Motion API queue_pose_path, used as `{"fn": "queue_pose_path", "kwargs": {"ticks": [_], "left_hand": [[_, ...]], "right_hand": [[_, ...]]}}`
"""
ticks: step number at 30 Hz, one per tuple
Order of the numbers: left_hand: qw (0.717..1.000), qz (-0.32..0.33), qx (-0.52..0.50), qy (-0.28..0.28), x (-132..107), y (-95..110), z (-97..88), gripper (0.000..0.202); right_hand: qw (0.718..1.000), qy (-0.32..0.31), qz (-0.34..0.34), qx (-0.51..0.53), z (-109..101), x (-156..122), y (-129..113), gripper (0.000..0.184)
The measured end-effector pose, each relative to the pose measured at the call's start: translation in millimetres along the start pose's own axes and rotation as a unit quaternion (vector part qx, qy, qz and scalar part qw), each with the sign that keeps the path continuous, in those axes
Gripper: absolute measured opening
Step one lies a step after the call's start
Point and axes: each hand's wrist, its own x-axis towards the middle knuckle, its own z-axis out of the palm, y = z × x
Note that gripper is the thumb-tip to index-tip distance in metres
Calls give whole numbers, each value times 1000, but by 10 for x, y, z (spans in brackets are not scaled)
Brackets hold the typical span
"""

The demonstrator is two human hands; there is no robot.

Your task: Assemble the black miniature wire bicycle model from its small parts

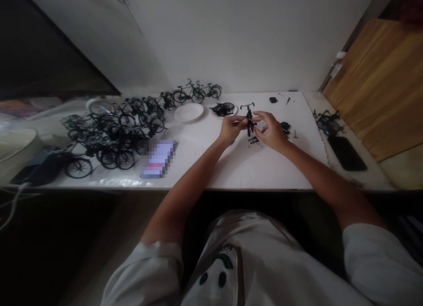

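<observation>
Model bike [249, 114], handlebar up, held over the far-ctr. part of a white work surface [274, 169]. L hand [230, 130]: nearly closed, thumb & fingers pinching the bike's frame from the left. R hand [271, 130]: fingers part-curled, thumb & forefinger apart, tips at the bike's right side; whether they grip or only touch, can't tell. Small black parts [254, 140] lie just near of the bike, btwn the hands. Right of R hand: dark green piece [285, 128] and, just beside it, a thin metal piece [295, 134]. Far right: small black block [272, 100] w/ a dark rod [288, 101] nearby. Left of L hand: dark wheels [225, 108] piled on a small dish; farther left, white plate [189, 113]. Left side: crowd of model bikes [112, 138], several overlapping; near them, lit phone [158, 158], screen blurred. Right edge: flat black slab [347, 153], near a dark heap [330, 122], details unclear.
</observation>
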Motion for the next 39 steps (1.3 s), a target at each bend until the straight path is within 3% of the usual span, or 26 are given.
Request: {"fn": "queue_pose_path", "kwargs": {"ticks": [6,15,25,32,39], "left_hand": [[1000,-22,4,-3,-32,47,31,59],[998,-61,7,-1,-36,99,36,26],[995,-90,-50,-6,-2,99,1,31],[998,-37,51,-15,-97,184,98,47],[997,-7,83,-4,-103,116,109,44]], "right_hand": [[1000,9,-7,-4,-37,16,-49,52],[999,-8,22,-24,-60,31,-109,54],[1000,9,14,-16,-61,37,-48,54],[1000,10,14,-22,-63,39,-55,49],[1000,-14,12,-7,-72,44,-64,51]]}}
